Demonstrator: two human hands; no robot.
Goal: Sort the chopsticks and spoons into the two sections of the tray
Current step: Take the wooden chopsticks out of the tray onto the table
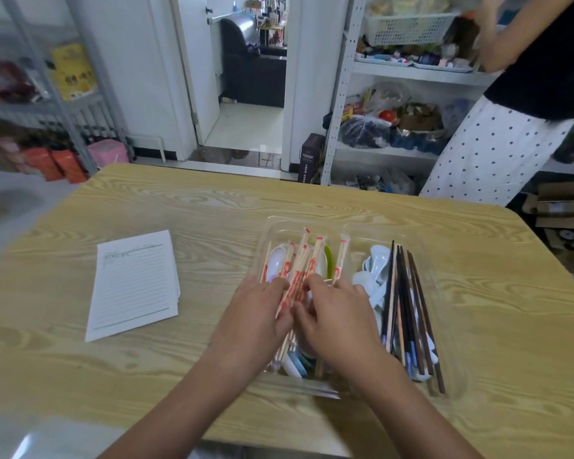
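Observation:
A clear plastic two-section tray (pixel 345 226) sits on the wooden table. Its left section holds several wrapped disposable chopsticks (pixel 307 256) with red print, lying over a white spoon (pixel 275 260) and a green spoon (pixel 328 255). The right section holds pale blue spoons (pixel 376 263) and several dark chopsticks (pixel 411 309). My left hand (pixel 257 313) and my right hand (pixel 337 313) are both over the left section, fingers curled round the bundle of wrapped chopsticks. More spoons under my hands are mostly hidden.
A stack of lined paper (pixel 135 283) lies on the table (pixel 212 210) to the left of the tray. A person in a dotted skirt (pixel 491 150) stands at the far right by white shelves (pixel 411 74). An open doorway is straight ahead.

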